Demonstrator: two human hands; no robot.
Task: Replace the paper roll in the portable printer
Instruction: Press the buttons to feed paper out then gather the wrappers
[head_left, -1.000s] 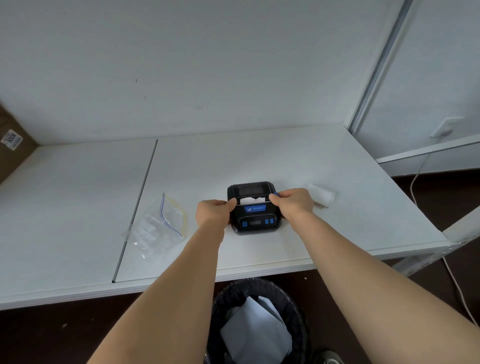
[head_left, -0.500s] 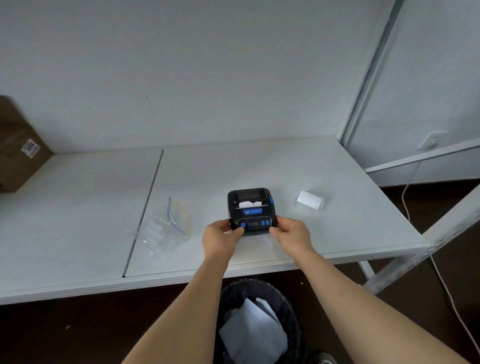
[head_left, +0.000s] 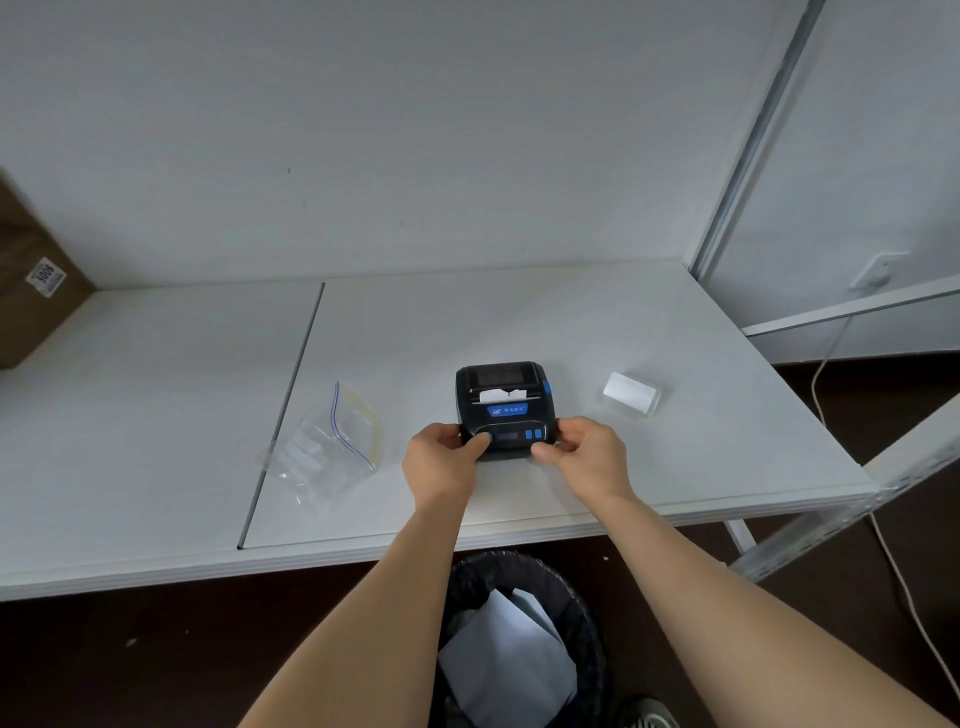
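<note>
One portable printer (head_left: 505, 405), a squat black plastic box with rounded corners, sits on the white table (head_left: 519, 322) between the two hands, its control panel facing the person and its hinged cover at the far end. It runs slightly longer front to back than side to side. A blue label with small white characters, too small to read, crosses its middle, and blue buttons flank a dark little display on the near panel. A short tab of white paper (head_left: 501, 396) with a ragged edge sticks out of the slot just beyond the label.

Left hand (head_left: 441, 462) grasps the printer's near left corner, thumb lying over a blue button on the panel. Right hand (head_left: 587, 460) grips the near right corner with curled fingers, thumb low at the front edge.

Beyond and to the right of the right hand lies a white paper roll (head_left: 631, 393) in clear wrap, on its side, well apart from the printer. Left of the left hand lies a crumpled clear zip bag (head_left: 324, 447) with a blue and yellow seal strip. Far left stands a brown cardboard box (head_left: 31, 291) whose white sticker reads "9005" upside down. Below the table edge, between the forearms, a black bin (head_left: 519, 644) holds white paper scraps.
</note>
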